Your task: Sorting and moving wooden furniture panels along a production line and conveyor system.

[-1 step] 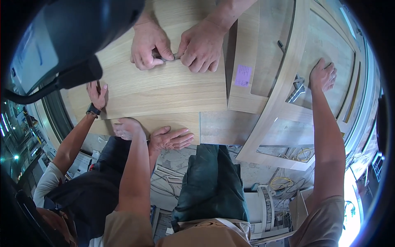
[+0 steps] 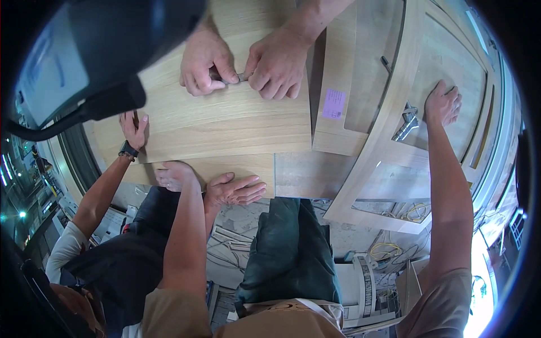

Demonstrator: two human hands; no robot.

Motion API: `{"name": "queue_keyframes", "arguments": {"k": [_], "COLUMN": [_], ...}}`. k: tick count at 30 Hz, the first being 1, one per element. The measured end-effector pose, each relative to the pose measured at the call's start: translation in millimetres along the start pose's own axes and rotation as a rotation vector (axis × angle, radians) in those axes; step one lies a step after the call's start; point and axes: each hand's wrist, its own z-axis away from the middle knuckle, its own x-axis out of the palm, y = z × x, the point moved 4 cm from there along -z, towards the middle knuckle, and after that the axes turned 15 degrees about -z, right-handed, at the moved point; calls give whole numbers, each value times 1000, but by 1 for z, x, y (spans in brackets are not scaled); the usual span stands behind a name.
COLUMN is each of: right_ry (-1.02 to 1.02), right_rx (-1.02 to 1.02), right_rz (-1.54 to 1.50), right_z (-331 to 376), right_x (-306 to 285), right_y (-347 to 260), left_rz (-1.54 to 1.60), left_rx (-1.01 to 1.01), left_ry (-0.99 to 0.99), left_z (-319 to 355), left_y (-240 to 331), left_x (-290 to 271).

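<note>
- Upper wood panel (image 2: 225, 127): lies flat, overlaps the far part of the lower wood board (image 2: 256, 164).
- Framed wood panel (image 2: 383, 110): to the right of the upper wood panel, slanted relative to it.
- Lower wood board: its near strip shows past the upper panel's near edge.
- Right hand (image 2: 444, 104): palm down on the framed panel's inset, fingers wide, nothing held.
- Left hand (image 2: 177, 174): touching the lower board by its near edge; fingers partly hidden, can't tell how wide.
- Co-worker's hands: watch hand (image 2: 133, 129) on the upper panel toward its near left corner; another hand (image 2: 234, 190) at the board's near edge, just beside the left hand.
- Hands across (image 2: 245, 70): pinching a small metallic piece (image 2: 242, 77) over the upper panel.
- Metal tool (image 2: 406, 124): on the framed panel, near the right hand.
- Purple label (image 2: 333, 103): left of the framed panel.
</note>
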Motion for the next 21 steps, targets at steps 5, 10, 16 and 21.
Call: {"name": "queue_keyframes", "arguments": {"k": [5, 10, 16, 21], "right_ry": [-44, -3, 17, 21], "right_rx": [21, 23, 6, -16], "right_rz": [-30, 15, 25, 30], "right_z": [1, -5, -7, -3], "right_x": [0, -3, 0, 6], "right_y": [-7, 11, 20, 9], "left_rz": [668, 866, -5, -400], "left_rx": [625, 1369, 1542, 1572], "left_ry": [878, 1262, 1411, 1872], "left_z": [-29, 44, 160, 168], "left_y": [-14, 12, 11, 150], "left_x": [-108, -103, -31, -118]}}
